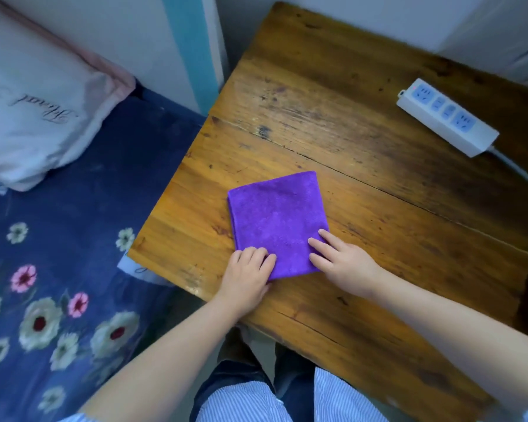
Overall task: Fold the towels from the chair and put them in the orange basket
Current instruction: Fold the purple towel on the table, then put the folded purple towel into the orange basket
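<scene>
A purple towel (276, 219) lies folded into a small rectangle on the wooden table (363, 166), near its front left part. My left hand (247, 275) sits at the towel's near left corner with curled fingers on its edge. My right hand (340, 261) rests on the near right corner with fingers fairly straight, pressing the cloth flat. Neither the chair nor the orange basket is in view.
A white power strip (445, 117) with a cable lies at the table's far right. To the left is a bed with a blue floral cover (58, 284) and a white pillow (34, 117). A wall stands behind the table.
</scene>
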Demonstrator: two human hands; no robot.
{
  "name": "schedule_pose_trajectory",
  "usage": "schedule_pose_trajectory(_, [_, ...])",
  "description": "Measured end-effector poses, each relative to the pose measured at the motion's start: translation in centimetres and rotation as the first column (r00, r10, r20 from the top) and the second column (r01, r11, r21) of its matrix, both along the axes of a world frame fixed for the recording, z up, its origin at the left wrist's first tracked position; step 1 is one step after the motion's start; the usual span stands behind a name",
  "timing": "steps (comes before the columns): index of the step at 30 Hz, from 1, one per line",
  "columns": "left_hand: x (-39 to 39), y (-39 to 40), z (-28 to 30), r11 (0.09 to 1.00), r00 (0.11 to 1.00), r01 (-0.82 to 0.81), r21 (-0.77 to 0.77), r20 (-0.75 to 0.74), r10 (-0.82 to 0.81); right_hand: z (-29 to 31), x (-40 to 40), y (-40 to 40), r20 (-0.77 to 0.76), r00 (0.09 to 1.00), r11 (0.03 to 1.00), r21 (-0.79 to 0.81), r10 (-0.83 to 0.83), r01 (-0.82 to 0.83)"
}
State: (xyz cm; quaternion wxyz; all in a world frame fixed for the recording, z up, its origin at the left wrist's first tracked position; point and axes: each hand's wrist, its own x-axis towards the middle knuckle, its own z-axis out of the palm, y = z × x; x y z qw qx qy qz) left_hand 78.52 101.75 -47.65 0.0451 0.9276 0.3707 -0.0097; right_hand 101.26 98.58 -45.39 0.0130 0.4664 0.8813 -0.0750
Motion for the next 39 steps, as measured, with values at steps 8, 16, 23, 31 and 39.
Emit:
schedule_pose_trajectory(8, [-0.9,1.0,2.5,0.994,0.989,-0.108,0.007,0.104,0.107,4.7,-0.1,2.4,-0.300,0.954,0.999,-0.040,-0.018,0.006])
schedule_pose_trajectory(16, [-8.7,1.6,8.5,0.959,0.937,-0.236,0.155,0.297,0.183,9.0,-6.5,5.4,-0.579,0.804,0.989,-0.126,-0.136,0.077])
schedule_pose_trajectory(23, [-19.5,-2.3,13.5,0.898,0.912,-0.340,0.280,0.329,0.243,12.4,-17.7,6.9,-0.667,0.740,0.994,-0.112,-0.089,0.018])
schedule_pose_trajectory(31, [-34.3,-12.6,18.3,0.767,0.835,-0.546,0.336,0.298,0.463,16.6,-32.9,2.7,-0.534,0.781,0.921,-0.011,0.324,-0.390])
schedule_pose_trajectory(39, [-44.9,-19.6,21.4,0.633,0.664,-0.748,0.202,0.263,0.700,19.2,-47.0,-0.8,-0.608,0.701,0.864,-0.047,0.373,-0.501])
